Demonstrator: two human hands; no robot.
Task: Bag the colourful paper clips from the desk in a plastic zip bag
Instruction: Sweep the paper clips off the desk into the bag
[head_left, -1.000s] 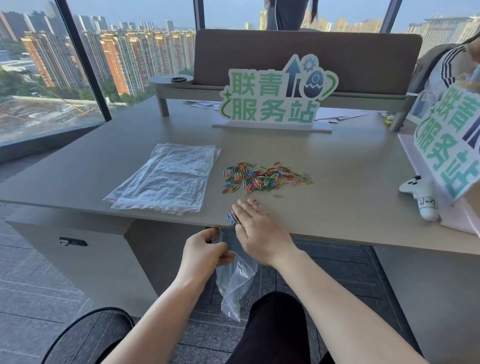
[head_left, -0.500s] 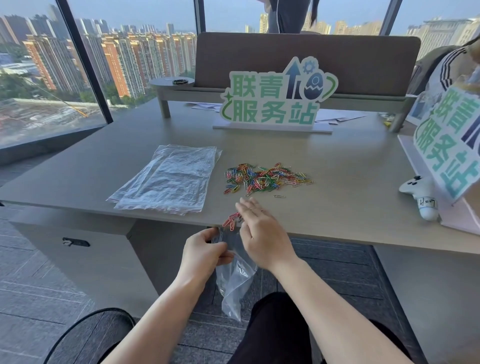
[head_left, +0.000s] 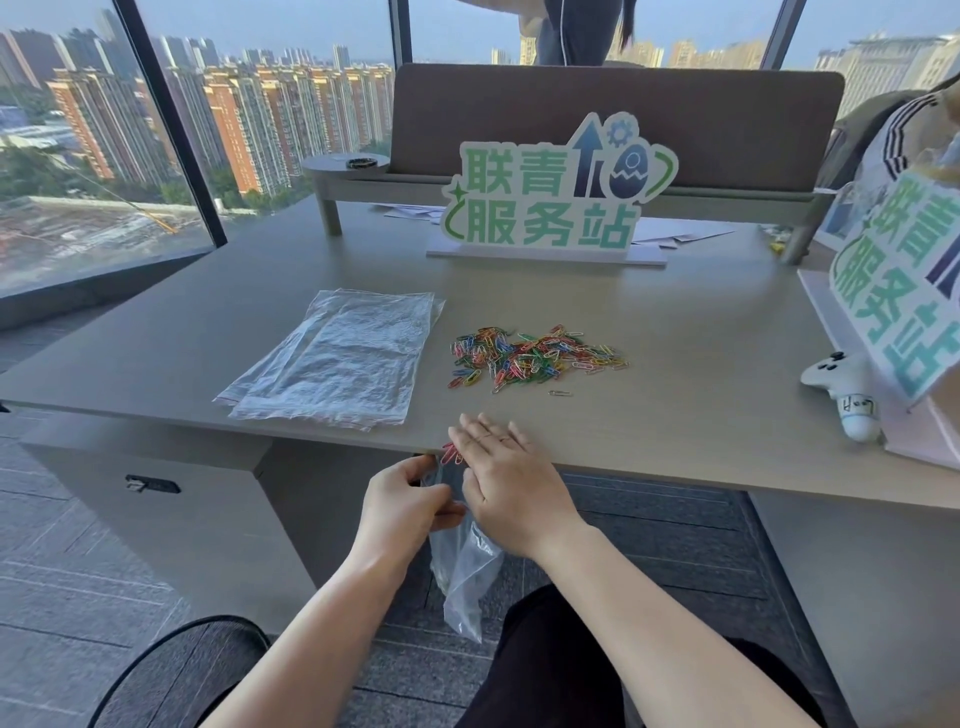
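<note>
I have the left hand (head_left: 402, 506) pinching the mouth of the zip bag (head_left: 465, 577) just under the near edge of the surface (head_left: 701, 415), the bag hanging down below that edge. The right hand (head_left: 511, 480) lies flat, fingers straight, its fingertips on a small clump of clips (head_left: 451, 453) sitting right at the lip above the bag. The main heap of paper clips (head_left: 530, 358) sits well back toward the middle of the surface, beside a stack of spare bags (head_left: 343, 358) to its left.

The risk I see is at the edge. If the bag mouth is not wide enough or sits off to one side, swept clips will likely miss and drop to the floor. A fast sweep could also scatter them sideways. I cannot tell how far the mouth gapes; the hands hide it.
</note>
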